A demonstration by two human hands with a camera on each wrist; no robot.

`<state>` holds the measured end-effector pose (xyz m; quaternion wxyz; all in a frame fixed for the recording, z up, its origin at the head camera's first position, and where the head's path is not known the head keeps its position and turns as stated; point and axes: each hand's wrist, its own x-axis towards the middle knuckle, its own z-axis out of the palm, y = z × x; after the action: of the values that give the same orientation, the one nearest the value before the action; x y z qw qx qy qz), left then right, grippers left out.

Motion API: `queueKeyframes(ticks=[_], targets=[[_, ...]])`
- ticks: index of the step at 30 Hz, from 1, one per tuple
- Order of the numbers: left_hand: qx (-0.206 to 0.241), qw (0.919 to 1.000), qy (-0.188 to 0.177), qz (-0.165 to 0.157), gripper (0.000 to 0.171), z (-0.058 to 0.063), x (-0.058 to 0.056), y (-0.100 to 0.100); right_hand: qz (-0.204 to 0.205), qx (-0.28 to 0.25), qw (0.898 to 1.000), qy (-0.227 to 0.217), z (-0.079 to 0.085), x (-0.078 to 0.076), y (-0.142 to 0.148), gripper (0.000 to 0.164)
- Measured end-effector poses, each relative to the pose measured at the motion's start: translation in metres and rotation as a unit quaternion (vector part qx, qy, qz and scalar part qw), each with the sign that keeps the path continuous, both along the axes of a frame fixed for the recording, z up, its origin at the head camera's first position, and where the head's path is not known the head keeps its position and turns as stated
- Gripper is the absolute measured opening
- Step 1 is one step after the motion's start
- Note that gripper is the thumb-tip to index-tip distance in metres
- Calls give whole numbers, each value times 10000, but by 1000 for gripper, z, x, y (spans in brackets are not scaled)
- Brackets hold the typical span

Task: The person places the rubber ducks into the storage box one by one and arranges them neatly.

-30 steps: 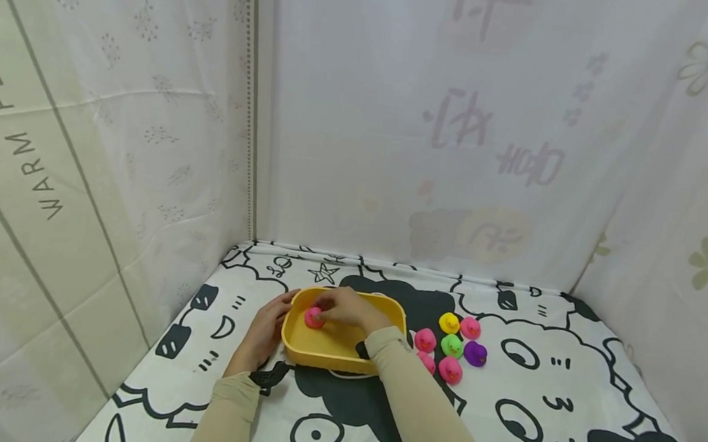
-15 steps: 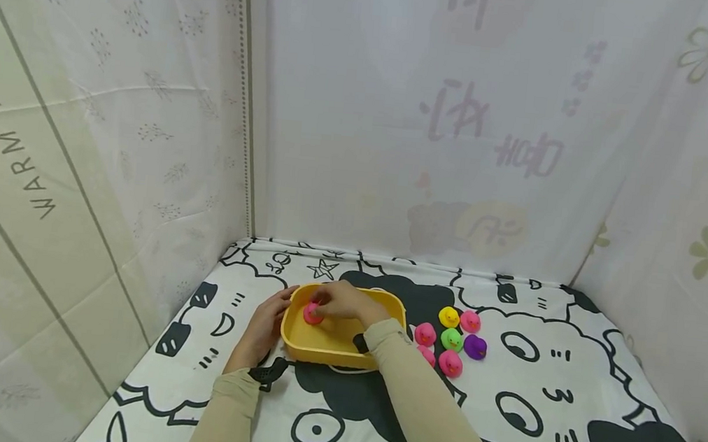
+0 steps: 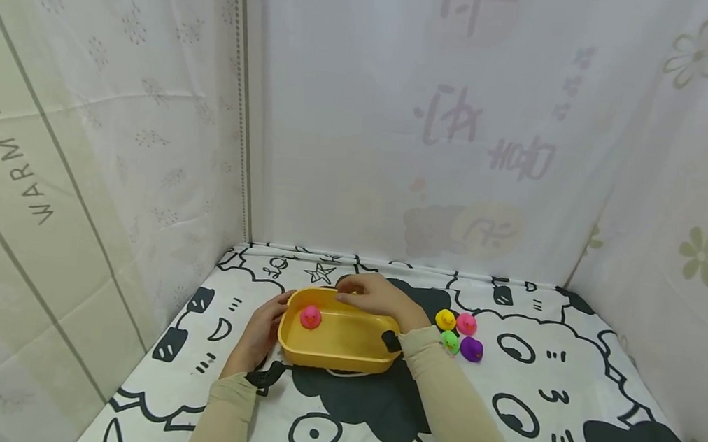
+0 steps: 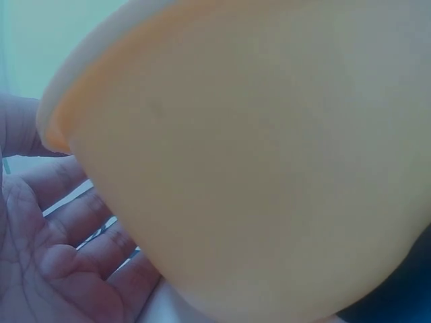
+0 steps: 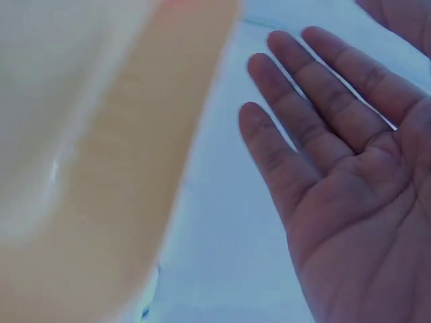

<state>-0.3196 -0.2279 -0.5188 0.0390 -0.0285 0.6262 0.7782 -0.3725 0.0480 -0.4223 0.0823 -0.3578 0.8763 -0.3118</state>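
In the head view a yellow plastic basin [image 3: 336, 364] stands on the patterned cloth. One pink rubber duck [image 3: 310, 317] sits in its left end. My left hand [image 3: 264, 325] rests against the basin's left side; the left wrist view shows its fingers [image 4: 87, 214] fairly straight along the outer wall. Over the basin's far rim, my right hand [image 3: 379, 299] holds nothing. Its palm and extended fingers [image 5: 316, 108] show beside the basin wall [image 5: 155, 134] in the right wrist view.
Right of the basin lie a yellow duck [image 3: 445, 319], a pink duck [image 3: 466, 323], a green duck [image 3: 450, 342] and a purple duck [image 3: 472, 349]. My right sleeve [image 3: 461, 406] covers the cloth in front of them. Fabric walls [image 3: 361, 144] enclose the cloth behind and at both sides.
My right hand has let go of the pink duck inside the basin and moved up and right. Its forearm now hides several pink ducks seen earlier. The left hand stays at the basin.
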Motion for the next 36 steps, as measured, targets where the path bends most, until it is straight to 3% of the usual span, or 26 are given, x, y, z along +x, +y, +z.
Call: queueKeyframes(ticks=[5, 10, 16, 20, 24, 28, 36], targets=[[21, 10000, 66, -10, 46, 0, 4, -1, -674, -565, 9961, -111, -5, 8, 52, 43], [30, 9999, 93, 26, 46, 0, 4, 3, -1566, -992, 9827, 54, -19, 22, 113, 48], [-12, 10000, 53, -55, 47, 0, 5, 8, -2458, -898, 9652, -37, -37, 28, 162, 51], [-101, 9998, 109, 90, 46, 2, 6, 6, -2479, -530, 9673, -110, -47, 22, 171, 47], [-51, 9998, 164, 24, 46, 4, 4, 4, -2500, -288, 9677, -138, -51, 16, 174, 40], [51, 9998, 164, -95, 46, 4, 3, 2, -2567, -255, 9661, -129, -54, 15, 176, 37], [-31, 10000, 63, -35, 47, 3, 6, 3, -2543, -200, 9669, 56, -69, 12, 180, 33]])
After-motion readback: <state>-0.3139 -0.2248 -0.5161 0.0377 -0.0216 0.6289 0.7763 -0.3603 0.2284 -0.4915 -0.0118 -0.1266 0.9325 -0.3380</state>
